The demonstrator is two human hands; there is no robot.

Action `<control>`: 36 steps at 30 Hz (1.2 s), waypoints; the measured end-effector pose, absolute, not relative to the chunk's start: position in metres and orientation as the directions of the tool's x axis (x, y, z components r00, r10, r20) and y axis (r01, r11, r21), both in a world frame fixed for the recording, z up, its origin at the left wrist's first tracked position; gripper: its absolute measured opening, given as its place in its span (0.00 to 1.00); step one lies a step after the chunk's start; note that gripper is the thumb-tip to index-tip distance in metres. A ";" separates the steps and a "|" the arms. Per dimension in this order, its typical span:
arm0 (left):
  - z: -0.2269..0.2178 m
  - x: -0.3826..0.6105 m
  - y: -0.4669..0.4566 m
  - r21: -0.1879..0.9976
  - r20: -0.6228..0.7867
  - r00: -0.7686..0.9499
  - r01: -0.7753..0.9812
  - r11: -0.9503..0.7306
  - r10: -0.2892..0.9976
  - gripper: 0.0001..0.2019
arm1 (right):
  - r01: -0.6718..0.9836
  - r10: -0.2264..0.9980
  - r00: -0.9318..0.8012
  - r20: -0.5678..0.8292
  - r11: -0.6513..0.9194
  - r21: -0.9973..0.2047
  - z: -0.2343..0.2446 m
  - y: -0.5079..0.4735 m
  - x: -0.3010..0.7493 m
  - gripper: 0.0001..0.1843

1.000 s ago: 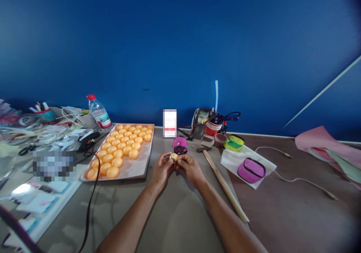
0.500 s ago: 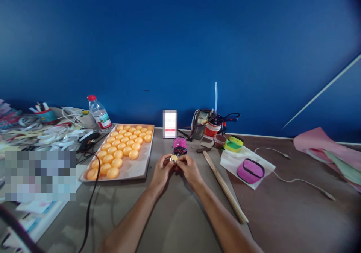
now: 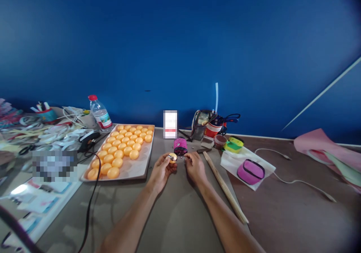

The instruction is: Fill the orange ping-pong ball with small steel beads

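Between the thumb and fingers of my left hand (image 3: 162,170) is a small orange ball (image 3: 173,157) with a shiny metallic part on it. My right hand (image 3: 194,167) is apart from the ball, its fingers pinched low over the table; anything between the fingertips is too small to make out. Just beyond both hands lies a small purple pouch (image 3: 180,146) with dark, glittering bits at its mouth. To the left, a shallow tray (image 3: 143,166) bears several rows of similar plain orange balls (image 3: 118,154).
A wooden stick (image 3: 225,189) lies right of my right arm. Farther right are a purple case (image 3: 251,171) on white paper, a yellow-green case (image 3: 234,144) and a white cable (image 3: 307,181). A bottle (image 3: 100,113) stands behind the tray; a black cable (image 3: 90,208) crosses its near-left corner.
My right hand has come off the ball and moved slightly right. My left hand keeps the ball, now turned so more of its orange side and shiny part show.
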State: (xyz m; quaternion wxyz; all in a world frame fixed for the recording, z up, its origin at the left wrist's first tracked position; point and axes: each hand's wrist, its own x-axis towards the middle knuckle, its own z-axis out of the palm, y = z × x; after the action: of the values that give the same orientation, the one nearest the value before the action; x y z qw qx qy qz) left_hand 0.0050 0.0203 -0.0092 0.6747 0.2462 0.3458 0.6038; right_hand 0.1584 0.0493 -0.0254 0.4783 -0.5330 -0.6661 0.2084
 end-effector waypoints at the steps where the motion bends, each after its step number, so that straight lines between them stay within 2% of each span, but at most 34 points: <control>1: -0.010 0.005 0.021 0.746 -0.174 0.027 -0.649 0.150 0.984 0.18 | 0.604 0.905 -0.029 0.425 0.354 -0.714 -0.027 0.048 0.158 0.13; 4: -0.012 0.004 0.022 0.741 -0.179 0.021 -0.655 0.149 0.984 0.18 | 0.793 0.928 -0.117 0.353 0.301 -0.529 -0.029 0.043 0.155 0.20; 7: -0.013 0.003 0.022 0.736 -0.179 0.026 -0.659 0.152 0.984 0.18 | 0.860 0.946 -0.148 0.288 0.267 -0.435 -0.027 0.041 0.152 0.19; 11: -0.012 0.003 0.022 0.739 -0.178 0.032 -0.656 0.155 0.984 0.17 | 0.853 0.942 -0.152 0.298 0.277 -0.442 -0.024 0.042 0.151 0.12; 15: -0.010 0.004 0.022 0.741 -0.177 0.036 -0.652 0.157 0.984 0.17 | 0.804 0.928 -0.121 0.352 0.300 -0.513 -0.027 0.045 0.153 0.09; 19: -0.009 0.003 0.022 0.740 -0.194 0.033 -0.651 0.169 0.980 0.17 | 0.597 0.914 0.039 0.403 0.302 -0.744 -0.027 0.047 0.152 0.08; 22: -0.009 0.003 0.022 0.746 -0.203 0.032 -0.642 0.175 0.979 0.17 | 0.310 0.953 0.148 0.263 0.208 -0.928 -0.023 0.046 0.149 0.05; 24: -0.009 0.003 0.022 0.749 -0.201 0.038 -0.638 0.178 0.979 0.17 | 0.092 0.979 0.135 0.153 0.142 -0.986 -0.019 0.046 0.147 0.04; 27: -0.008 0.003 0.022 0.745 -0.197 0.048 -0.641 0.181 0.979 0.17 | -0.167 0.994 0.076 0.073 0.085 -0.982 -0.016 0.046 0.143 0.08; 30: -0.009 0.003 0.022 0.746 -0.201 0.052 -0.639 0.187 0.978 0.16 | -0.342 1.000 0.016 0.027 0.031 -0.939 -0.015 0.046 0.140 0.11; 32: -0.009 0.002 0.022 0.747 -0.204 0.057 -0.636 0.193 0.977 0.16 | -0.407 1.000 -0.025 0.011 0.000 -0.913 -0.015 0.045 0.139 0.12; 36: -0.010 0.002 0.023 0.746 -0.209 0.060 -0.635 0.199 0.976 0.15 | -0.399 0.997 -0.081 0.008 -0.025 -0.917 -0.017 0.043 0.138 0.13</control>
State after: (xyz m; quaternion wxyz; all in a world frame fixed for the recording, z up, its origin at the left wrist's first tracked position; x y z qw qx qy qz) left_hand 0.0018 0.0226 -0.0102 0.6875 0.2394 0.3558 0.5860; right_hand 0.1383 0.0433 -0.0165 0.5686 -0.3690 -0.4051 0.6135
